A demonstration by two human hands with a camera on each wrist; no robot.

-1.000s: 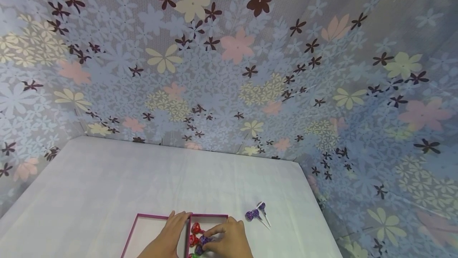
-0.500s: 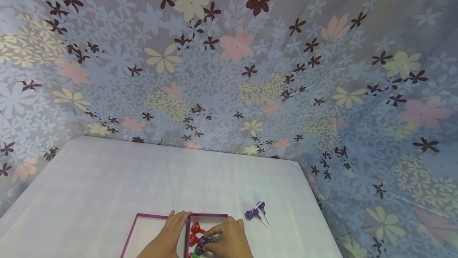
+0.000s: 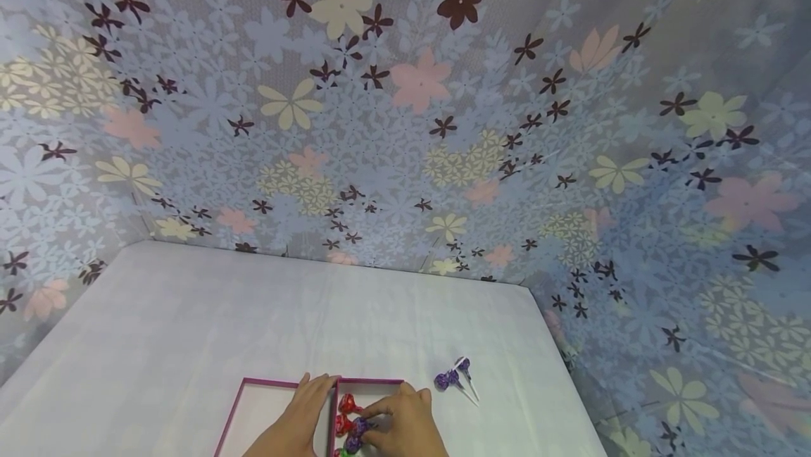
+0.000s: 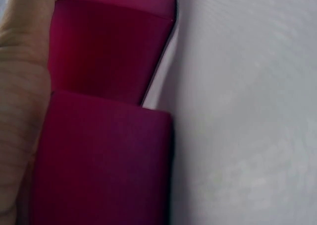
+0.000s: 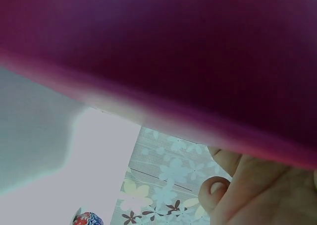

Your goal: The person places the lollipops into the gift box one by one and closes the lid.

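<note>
In the head view, my right hand point(image 3: 408, 425) reaches into the right part of a magenta-edged box point(image 3: 370, 381) and pinches a purple-wrapped lollipop point(image 3: 359, 427) between thumb and fingers. Just below it lies another purple lollipop point(image 3: 353, 443). Red-wrapped lollipops point(image 3: 346, 403) line the inner wall, and a green one point(image 3: 341, 453) peeks in at the bottom edge. My left hand point(image 3: 296, 418) rests along the box's middle wall, fingers stretched toward its far end. The left wrist view shows this hand against the magenta wall point(image 4: 104, 160); the right wrist view is largely covered by a blurred magenta side.
Several purple lollipops point(image 3: 451, 378) with white sticks lie on the white table point(image 3: 285, 316) right of the box. Left of the middle wall is the box's other shallow part point(image 3: 256, 408). A flowered cloth point(image 3: 380, 161) hangs behind and at the sides.
The fingers of my right hand have shifted slightly, and the purple lollipops under them have turned a little. My left hand, the box and the lollipops on the table stay where they were.
</note>
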